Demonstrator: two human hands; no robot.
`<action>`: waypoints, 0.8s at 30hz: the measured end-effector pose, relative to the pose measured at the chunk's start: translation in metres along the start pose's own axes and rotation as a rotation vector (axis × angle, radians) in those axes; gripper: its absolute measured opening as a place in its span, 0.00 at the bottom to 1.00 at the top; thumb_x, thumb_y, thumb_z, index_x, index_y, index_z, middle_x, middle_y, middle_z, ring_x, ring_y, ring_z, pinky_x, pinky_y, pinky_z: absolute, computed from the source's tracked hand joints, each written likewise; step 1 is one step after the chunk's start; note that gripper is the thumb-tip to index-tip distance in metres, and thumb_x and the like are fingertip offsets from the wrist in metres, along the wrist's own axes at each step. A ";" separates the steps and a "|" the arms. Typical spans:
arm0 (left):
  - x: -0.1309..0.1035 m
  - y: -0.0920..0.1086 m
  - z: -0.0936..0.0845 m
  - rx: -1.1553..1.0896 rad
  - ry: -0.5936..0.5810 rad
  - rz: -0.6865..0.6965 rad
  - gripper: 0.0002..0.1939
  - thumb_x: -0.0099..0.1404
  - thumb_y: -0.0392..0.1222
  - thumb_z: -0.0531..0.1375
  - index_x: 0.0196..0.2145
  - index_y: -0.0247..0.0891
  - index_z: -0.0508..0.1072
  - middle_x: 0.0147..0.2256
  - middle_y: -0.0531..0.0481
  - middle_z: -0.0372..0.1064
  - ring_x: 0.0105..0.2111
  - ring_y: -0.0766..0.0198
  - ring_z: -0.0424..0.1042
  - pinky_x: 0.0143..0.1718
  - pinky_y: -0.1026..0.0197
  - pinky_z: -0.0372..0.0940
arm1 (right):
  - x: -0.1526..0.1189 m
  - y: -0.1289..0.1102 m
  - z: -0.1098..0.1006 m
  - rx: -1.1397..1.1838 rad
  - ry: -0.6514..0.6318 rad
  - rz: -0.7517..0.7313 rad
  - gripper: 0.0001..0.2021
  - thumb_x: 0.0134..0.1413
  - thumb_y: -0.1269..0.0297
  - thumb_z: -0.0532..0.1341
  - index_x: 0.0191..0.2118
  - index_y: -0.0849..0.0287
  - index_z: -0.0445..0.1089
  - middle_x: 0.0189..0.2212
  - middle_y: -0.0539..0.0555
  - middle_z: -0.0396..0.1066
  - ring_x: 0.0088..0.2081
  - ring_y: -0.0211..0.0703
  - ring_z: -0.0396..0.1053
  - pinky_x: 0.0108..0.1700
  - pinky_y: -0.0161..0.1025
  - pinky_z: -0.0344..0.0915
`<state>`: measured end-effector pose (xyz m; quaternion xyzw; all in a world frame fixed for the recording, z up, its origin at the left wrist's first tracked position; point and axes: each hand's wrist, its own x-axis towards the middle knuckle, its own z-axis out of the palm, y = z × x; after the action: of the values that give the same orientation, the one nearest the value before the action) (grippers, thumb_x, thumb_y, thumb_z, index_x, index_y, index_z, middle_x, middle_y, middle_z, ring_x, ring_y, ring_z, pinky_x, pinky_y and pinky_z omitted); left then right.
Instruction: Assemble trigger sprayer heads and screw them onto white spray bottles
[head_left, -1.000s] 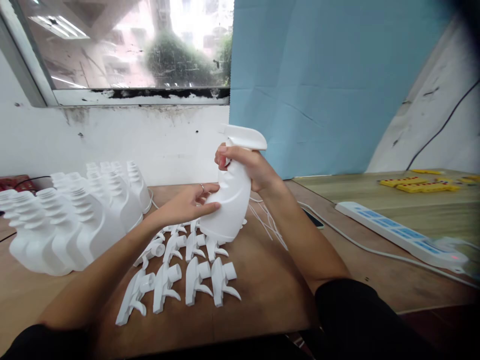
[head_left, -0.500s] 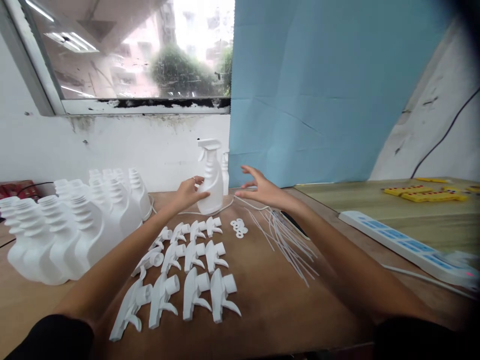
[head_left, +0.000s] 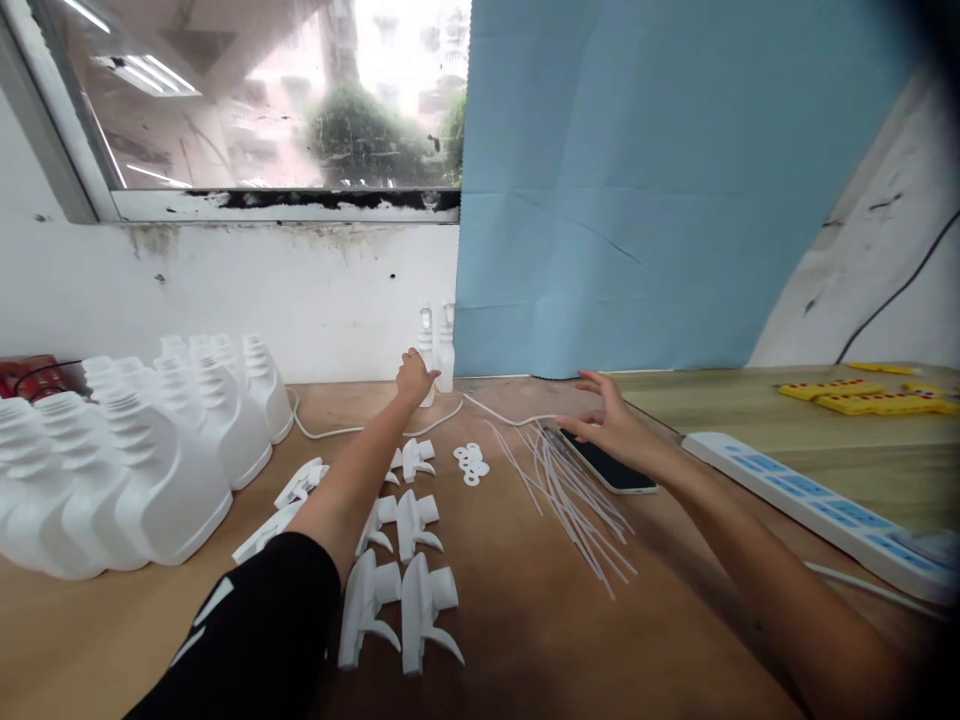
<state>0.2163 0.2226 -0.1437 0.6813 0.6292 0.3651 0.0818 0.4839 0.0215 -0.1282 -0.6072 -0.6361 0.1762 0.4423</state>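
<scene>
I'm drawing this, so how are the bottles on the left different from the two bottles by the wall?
The left bottles have bare necks; the wall bottles have tops. The left bottles crowd in a big bunch; the wall bottles are just a pair. Both are white and upright.

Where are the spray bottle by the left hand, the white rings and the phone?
Spray bottle (head_left: 426, 340): head view, its upper part, above the left hand (head_left: 416, 379).
White rings (head_left: 472, 465): head view, middle of the cluster.
Phone (head_left: 609, 468): head view, its dark face.
</scene>
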 end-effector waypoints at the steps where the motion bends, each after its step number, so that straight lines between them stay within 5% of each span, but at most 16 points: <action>1: 0.002 0.003 0.005 -0.003 0.010 -0.014 0.32 0.62 0.43 0.66 0.57 0.31 0.58 0.56 0.28 0.60 0.54 0.41 0.68 0.50 0.52 0.63 | 0.000 0.001 -0.001 0.000 -0.014 -0.009 0.44 0.47 0.47 0.65 0.65 0.50 0.44 0.65 0.64 0.49 0.38 0.45 0.73 0.42 0.47 0.74; 7: 0.012 0.006 0.021 -0.055 0.021 -0.130 0.33 0.64 0.44 0.64 0.62 0.36 0.56 0.58 0.34 0.58 0.54 0.45 0.67 0.52 0.46 0.64 | -0.007 -0.006 -0.001 -0.018 -0.126 -0.042 0.41 0.50 0.47 0.64 0.64 0.48 0.42 0.64 0.64 0.52 0.36 0.43 0.74 0.47 0.49 0.72; 14: 0.014 -0.006 0.027 -0.183 -0.085 -0.290 0.20 0.70 0.46 0.59 0.56 0.36 0.66 0.53 0.41 0.66 0.46 0.55 0.71 0.45 0.49 0.71 | -0.015 -0.009 0.003 -0.068 -0.166 -0.043 0.41 0.51 0.46 0.63 0.65 0.48 0.42 0.61 0.62 0.56 0.32 0.39 0.71 0.45 0.46 0.71; 24: 0.012 -0.006 0.029 -0.294 -0.179 -0.321 0.18 0.70 0.45 0.60 0.54 0.35 0.68 0.51 0.42 0.67 0.47 0.55 0.71 0.46 0.49 0.71 | -0.016 -0.008 0.004 -0.149 -0.187 -0.036 0.39 0.54 0.48 0.61 0.66 0.47 0.42 0.59 0.60 0.60 0.32 0.39 0.71 0.37 0.41 0.69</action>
<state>0.2280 0.2444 -0.1634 0.5828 0.6599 0.3733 0.2925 0.4739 0.0060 -0.1300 -0.6077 -0.6967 0.1766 0.3378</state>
